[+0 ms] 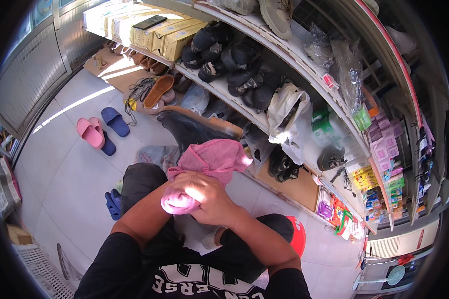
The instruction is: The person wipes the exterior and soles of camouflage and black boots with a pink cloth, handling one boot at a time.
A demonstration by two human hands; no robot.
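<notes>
A pink cloth (pixel 213 159) is bunched between my two hands, in front of my lap. My right hand (pixel 211 198) lies across it with the fingers curled over. A rolled end of the cloth pokes out below. My left hand (pixel 176 182) meets the right one at the bundle; the cloth and the right hand hide most of it. Beyond the cloth, a long black boot-like item (pixel 194 127) leans towards the lower shelf, its near end covered by the cloth in this view. A clear plastic bag (pixel 157 154) lies on the floor beside it.
Pink slippers (pixel 90 132) and blue slippers (pixel 115 121) lie on the tiled floor. The shelf (pixel 258 121) holds black shoes (pixel 243 56), yellow boxes (pixel 179 39) and a white bag (pixel 290 116). A red stool (pixel 298 237) shows by my right knee. At lower left stands a white basket (pixel 41 265).
</notes>
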